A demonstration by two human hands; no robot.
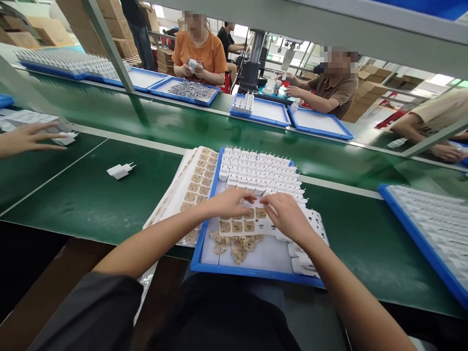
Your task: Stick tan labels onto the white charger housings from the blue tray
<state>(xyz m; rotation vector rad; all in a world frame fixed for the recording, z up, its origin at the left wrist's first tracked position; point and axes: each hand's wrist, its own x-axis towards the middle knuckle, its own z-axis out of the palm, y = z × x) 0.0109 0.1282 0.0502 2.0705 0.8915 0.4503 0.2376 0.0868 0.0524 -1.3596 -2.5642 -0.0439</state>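
My left hand (236, 201) reaches over a sheet of tan stickers (237, 226), its fingers curved and the thumb apart from them. Close by on its right, my right hand (285, 214) has its fingers bent together over the sheet's upper edge; whatever lies between the fingertips is too small to make out. The sheet lies across a blue-rimmed tray (252, 274). Rows of white plug chargers (256, 168) stand behind my hands with pins up. Loose peeled tan pieces (239, 247) lie at the tray's front left. More white chargers (304, 265) sit beneath my right forearm.
Stacked sticker sheets (199, 187) lie left of the tray. A single charger (120, 170) rests farther left, near another person's hand (32, 139). A second charger tray (424, 234) stands at right. Across the bench, people work behind trays (259, 111), and a slanted post (109, 46) rises.
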